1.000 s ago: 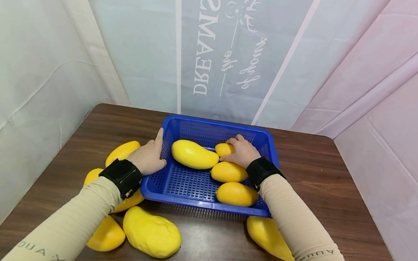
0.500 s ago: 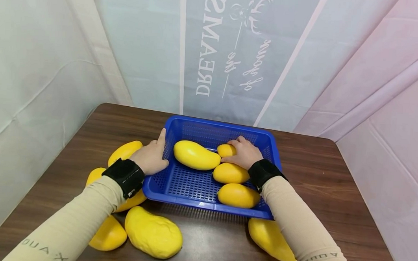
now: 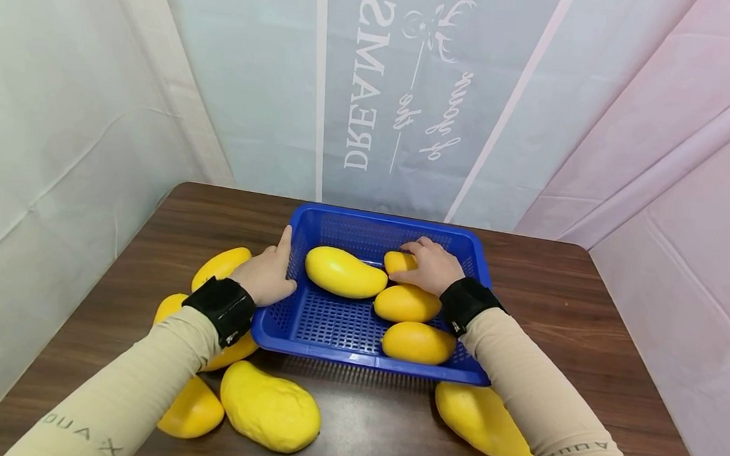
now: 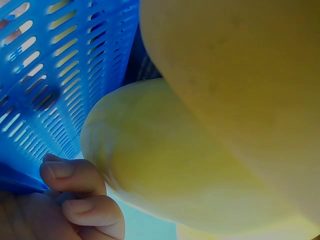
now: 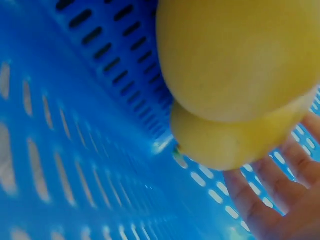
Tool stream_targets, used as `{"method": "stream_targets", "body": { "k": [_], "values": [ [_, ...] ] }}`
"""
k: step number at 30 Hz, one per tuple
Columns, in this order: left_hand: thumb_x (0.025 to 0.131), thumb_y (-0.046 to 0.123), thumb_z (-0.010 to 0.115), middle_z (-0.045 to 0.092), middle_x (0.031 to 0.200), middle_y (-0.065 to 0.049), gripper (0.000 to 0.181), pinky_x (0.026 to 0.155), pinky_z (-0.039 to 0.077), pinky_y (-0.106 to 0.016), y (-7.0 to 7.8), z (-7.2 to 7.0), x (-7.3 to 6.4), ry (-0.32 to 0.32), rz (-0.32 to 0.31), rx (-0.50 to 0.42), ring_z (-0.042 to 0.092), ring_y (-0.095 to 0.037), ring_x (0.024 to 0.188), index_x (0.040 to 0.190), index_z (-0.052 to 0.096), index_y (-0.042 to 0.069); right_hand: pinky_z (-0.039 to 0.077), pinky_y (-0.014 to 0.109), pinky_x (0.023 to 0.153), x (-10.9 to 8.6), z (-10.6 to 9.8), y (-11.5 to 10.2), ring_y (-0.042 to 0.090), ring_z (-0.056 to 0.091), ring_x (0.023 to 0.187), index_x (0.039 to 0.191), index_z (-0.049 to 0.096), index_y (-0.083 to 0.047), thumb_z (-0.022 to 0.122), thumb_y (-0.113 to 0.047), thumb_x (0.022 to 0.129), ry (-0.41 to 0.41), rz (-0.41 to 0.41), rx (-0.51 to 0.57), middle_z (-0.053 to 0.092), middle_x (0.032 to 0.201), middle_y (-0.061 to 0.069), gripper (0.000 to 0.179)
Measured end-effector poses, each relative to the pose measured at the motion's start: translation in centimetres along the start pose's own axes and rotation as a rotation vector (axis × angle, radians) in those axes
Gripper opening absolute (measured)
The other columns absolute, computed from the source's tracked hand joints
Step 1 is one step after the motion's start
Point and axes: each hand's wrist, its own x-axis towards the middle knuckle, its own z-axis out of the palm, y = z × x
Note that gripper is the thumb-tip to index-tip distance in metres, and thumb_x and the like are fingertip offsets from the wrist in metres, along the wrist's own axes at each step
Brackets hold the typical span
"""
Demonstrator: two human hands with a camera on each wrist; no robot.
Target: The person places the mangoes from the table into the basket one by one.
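A blue plastic basket [image 3: 333,356] with perforated walls holds several yellow mangoes. My left hand [image 3: 266,276] grips its left rim, the index finger stretched along the edge and the thumb over the inside. In the left wrist view, curled fingers [image 4: 82,190] lie by the outer wall, close to a mango [image 4: 150,150]. Inside the basket, my right hand [image 3: 432,267] curves its fingers around the far mango [image 3: 399,261], whose right part is hidden beneath the hand. Nearer are a second mango [image 3: 407,304] and a third mango [image 3: 419,343]. A larger, paler mango [image 3: 344,272] lies to their left.
Left of the basket, partly under my forearm, are several mangoes, among them one at the back [image 3: 217,270] and one at the front [image 3: 193,412]. A lumpy yellow fruit [image 3: 271,407] lies before the basket. Another mango [image 3: 479,420] rests by my right forearm on the brown table [image 3: 582,336].
The whole head view has shifted slightly, so everything appears a little farther right. Both hands keep their places on the basket rim and the far mango.
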Motion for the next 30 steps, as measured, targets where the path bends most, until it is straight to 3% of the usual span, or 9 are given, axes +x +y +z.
{"method": "stream_targets", "body": {
  "k": [12,21,30],
  "values": [
    [0.093,0.021,0.056,0.036,0.15,-0.035,0.099,0.053,0.048,-0.031,-0.2,0.0,0.1,-0.001,0.001,0.01,0.061,-0.023,0.065,0.155,-0.02,0.006,0.044,0.055,0.103,-1.7,-2.4,-0.3,0.038,0.05,0.132,0.146,0.049,-0.008,0.071,-0.049,0.086,-0.026,-0.014,-0.001,0.051,0.144,0.02,0.076],
    [0.093,0.021,0.056,0.036,0.149,-0.035,0.099,0.053,0.05,-0.031,-0.1,0.1,0.2,-0.011,0.004,-0.002,0.062,-0.023,0.065,0.156,-0.019,0.006,0.048,0.053,0.098,-4.4,-4.8,-0.8,0.036,0.056,0.125,0.148,0.044,-0.005,0.071,-0.043,0.088,-0.015,-0.081,-0.003,0.059,0.137,0.019,0.076],
    [0.093,0.022,0.056,0.036,0.149,-0.036,0.1,0.054,0.049,-0.031,-0.1,0.0,0.3,-0.008,0.007,0.012,0.062,-0.023,0.067,0.155,-0.02,0.004,0.05,0.055,0.094,-7.5,-5.5,-0.2,0.038,0.055,0.127,0.146,0.048,-0.005,0.073,-0.043,0.087,0.004,-0.139,-0.068,0.057,0.139,0.021,0.074]
  ]
}}
